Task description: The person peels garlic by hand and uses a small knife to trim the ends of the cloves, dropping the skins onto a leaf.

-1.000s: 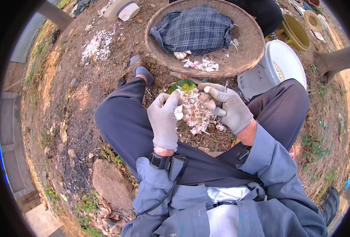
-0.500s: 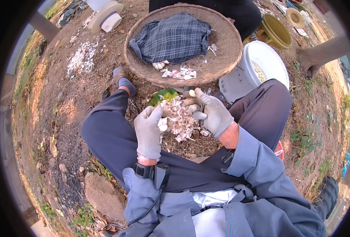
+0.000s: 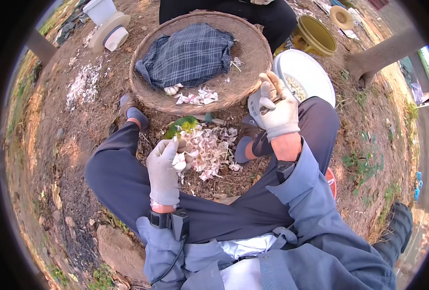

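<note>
ground: bare brown earth [image 3: 72,159] with stones and dry leaves
crossed legs: dark trousers [image 3: 212,217], folded around a pile on the earth
basket: wide woven basket [image 3: 248,58] just beyond the feet, with a second person's dark-clad legs [image 3: 278,24] behind it
cloth: dark checked cloth [image 3: 188,53], bunched up inside the basket
white bucket: white bucket [image 3: 318,79] beside the basket, by the right knee; pale cloves [image 3: 295,90] inside
yellow bucket: yellow bucket [image 3: 321,36] farther back
pile: pinkish-white garlic skins [image 3: 209,150], heaped between the legs, a green and yellow leaf [image 3: 178,126] at the far edge
left hand: gloved left hand [image 3: 163,166] beside the skins, thumb and fingers pinched on a piece of garlic
right hand: gloved right hand [image 3: 281,110], well apart from the left, raised before the white bucket, fingers partly bent; cannot tell whether anything is in it
bulb: garlic bulb [image 3: 172,89] in the basket, at the cloth's near edge
piece: white piece of garlic [image 3: 179,162] at the left fingertips, above the skins
</note>
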`<state>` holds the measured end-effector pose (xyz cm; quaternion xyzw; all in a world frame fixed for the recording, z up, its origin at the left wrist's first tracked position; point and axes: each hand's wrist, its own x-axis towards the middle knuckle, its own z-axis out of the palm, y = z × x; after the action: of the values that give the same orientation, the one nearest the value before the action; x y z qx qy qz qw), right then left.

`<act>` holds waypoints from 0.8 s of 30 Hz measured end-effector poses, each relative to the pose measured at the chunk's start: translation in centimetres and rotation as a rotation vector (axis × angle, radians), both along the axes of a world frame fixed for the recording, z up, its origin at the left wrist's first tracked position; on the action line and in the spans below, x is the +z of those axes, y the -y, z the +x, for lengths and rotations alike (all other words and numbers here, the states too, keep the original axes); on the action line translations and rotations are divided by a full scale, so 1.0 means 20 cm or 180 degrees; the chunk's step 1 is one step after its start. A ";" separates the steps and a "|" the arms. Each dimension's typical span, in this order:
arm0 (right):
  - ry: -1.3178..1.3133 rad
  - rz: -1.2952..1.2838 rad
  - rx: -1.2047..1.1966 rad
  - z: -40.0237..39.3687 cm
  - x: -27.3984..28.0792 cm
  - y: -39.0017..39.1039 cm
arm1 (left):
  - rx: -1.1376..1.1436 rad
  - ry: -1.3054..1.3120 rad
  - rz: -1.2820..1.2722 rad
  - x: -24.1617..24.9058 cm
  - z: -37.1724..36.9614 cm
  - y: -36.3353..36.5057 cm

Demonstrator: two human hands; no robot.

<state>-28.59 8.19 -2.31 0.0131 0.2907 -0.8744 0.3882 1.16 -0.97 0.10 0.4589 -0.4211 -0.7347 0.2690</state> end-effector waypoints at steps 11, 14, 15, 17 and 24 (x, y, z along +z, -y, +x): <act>-0.2141 0.1426 0.1592 0.59 0.22 0.07 | 0.0184 -0.0746 0.0333 -0.09 0.03 0.03; -0.2504 0.1267 0.1740 0.71 0.17 0.05 | 0.0286 -0.0879 0.0510 -0.11 0.02 0.04; -0.2985 0.1362 0.1660 0.73 0.14 0.04 | 0.0360 -0.0869 0.0537 -0.09 0.01 0.04; -0.3454 0.1452 0.1577 0.78 0.13 0.04 | 0.0437 -0.0847 0.0568 -0.08 0.00 0.03; -0.5089 0.1331 0.0924 0.86 0.09 0.08 | 0.0396 -0.0396 -0.0114 -0.08 -0.03 0.00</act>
<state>-11.34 6.68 -0.53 -0.5765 0.6332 -0.4898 0.1635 0.59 -0.96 -1.45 0.4327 -0.3874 -0.7360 0.3479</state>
